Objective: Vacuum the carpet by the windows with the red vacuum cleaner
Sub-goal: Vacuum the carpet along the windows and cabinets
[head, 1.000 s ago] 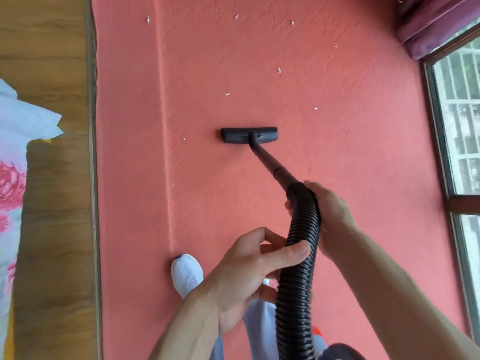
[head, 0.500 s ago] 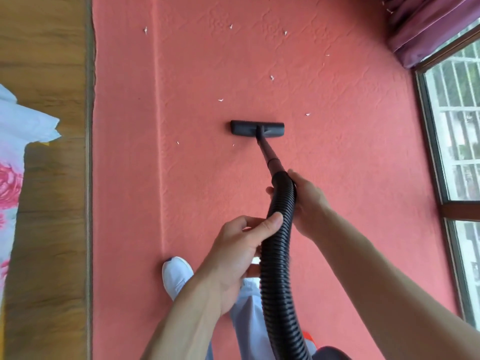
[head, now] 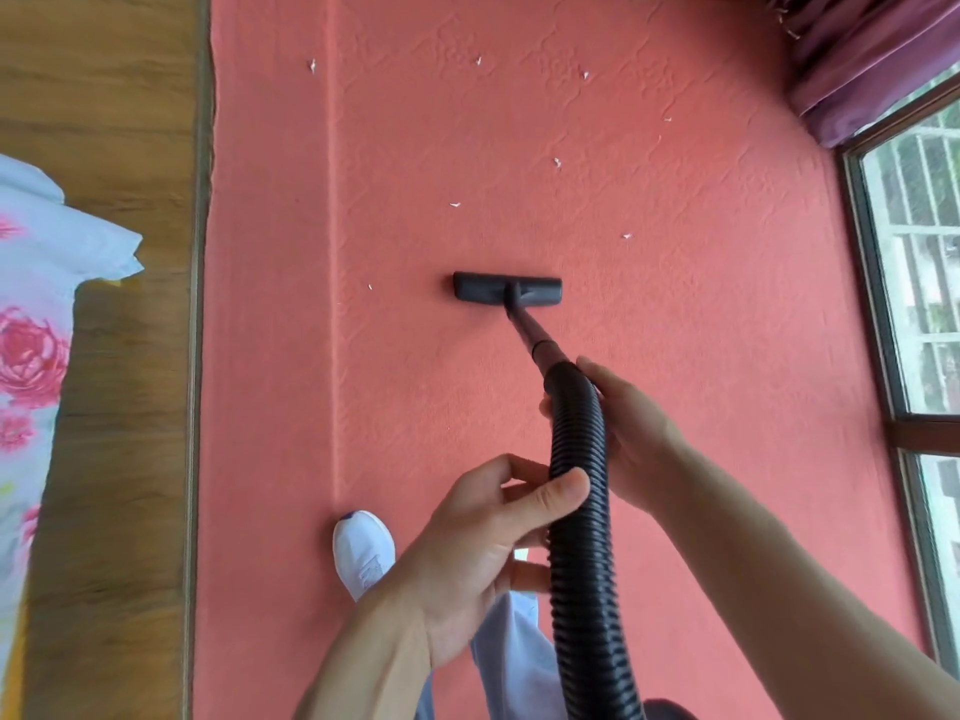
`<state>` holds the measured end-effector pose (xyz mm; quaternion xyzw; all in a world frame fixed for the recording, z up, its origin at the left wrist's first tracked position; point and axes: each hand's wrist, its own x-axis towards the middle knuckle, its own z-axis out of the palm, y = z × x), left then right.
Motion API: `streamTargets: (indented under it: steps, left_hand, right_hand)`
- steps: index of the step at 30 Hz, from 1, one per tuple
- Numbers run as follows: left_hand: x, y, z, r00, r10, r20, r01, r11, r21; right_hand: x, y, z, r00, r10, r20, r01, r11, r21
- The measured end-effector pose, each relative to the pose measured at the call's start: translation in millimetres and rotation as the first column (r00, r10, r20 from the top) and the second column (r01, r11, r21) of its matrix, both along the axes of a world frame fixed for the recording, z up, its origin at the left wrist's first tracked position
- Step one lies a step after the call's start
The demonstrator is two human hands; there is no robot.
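Note:
The black floor nozzle (head: 506,289) of the vacuum lies flat on the red carpet (head: 675,314), joined by a thin black wand (head: 530,332) to a ribbed black hose (head: 584,511). My right hand (head: 631,433) grips the top of the hose where it meets the wand. Lower down, my left hand (head: 483,543) holds the hose with thumb and fingers curled round it. Several white scraps (head: 455,204) lie scattered on the carpet beyond and beside the nozzle. The vacuum's body is hidden below the frame.
The windows (head: 914,283) run along the right edge, with a purple curtain (head: 862,54) bunched at top right. Wooden floor (head: 114,459) borders the carpet on the left, where a floral cloth (head: 31,356) hangs in. My white shoe (head: 363,553) stands on the carpet.
The nozzle slid right and forward half a second ago, and has now come back to the left over the carpet. A small scrap near it is gone. Both hands keep their hold.

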<state>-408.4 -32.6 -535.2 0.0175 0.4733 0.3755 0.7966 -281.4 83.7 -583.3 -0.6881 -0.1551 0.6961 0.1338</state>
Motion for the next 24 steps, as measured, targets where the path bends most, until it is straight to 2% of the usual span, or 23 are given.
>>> streamTargets:
  steps: [2, 4, 6, 8, 11, 14, 18, 20, 24]
  left_hand:
    - [5, -2, -4, 0.996, 0.042, -0.084, -0.048, 0.996, -0.076]
    - [6, -5, -4, 0.991, 0.088, -0.101, -0.098, 0.990, -0.098]
    - [-1, -9, -7, 0.992, 0.128, -0.016, -0.129, 0.990, -0.055]
    - [-11, -15, -7, 0.986, 0.102, 0.134, -0.107, 0.994, 0.031]
    - [-17, -22, -3, 0.974, 0.035, 0.226, -0.056, 0.995, 0.085]
    - [-16, -23, -6, 0.987, 0.088, 0.132, -0.088, 0.996, -0.004]
    - [-13, -22, -11, 0.985, 0.159, -0.066, -0.167, 0.977, -0.134]
    - [-17, -21, -9, 0.983, 0.169, -0.072, -0.178, 0.975, -0.130]
    - [-37, -28, -1, 0.994, 0.093, 0.052, -0.093, 0.996, -0.002]
  right_hand:
    - [-11, 3, -6, 0.998, 0.024, 0.062, -0.024, 1.000, -0.005]
    - [-21, 6, -5, 0.991, 0.083, 0.101, -0.085, 0.996, 0.011]
    - [-28, 10, 0, 0.985, 0.147, 0.095, -0.154, 0.986, 0.071]
    - [-31, 9, 7, 0.975, 0.209, 0.077, -0.217, 0.969, 0.116]
    - [-31, -3, 12, 0.976, 0.218, 0.026, -0.220, 0.973, 0.069]
    - [-36, -6, 3, 0.989, 0.149, 0.001, -0.149, 0.989, 0.009]
    - [-50, -1, -14, 0.981, 0.157, 0.117, -0.159, 0.987, 0.007]
    - [-56, 0, -10, 0.974, 0.190, 0.123, -0.195, 0.980, 0.025]
    - [-50, 1, 5, 0.968, 0.243, 0.057, -0.246, 0.968, 0.054]
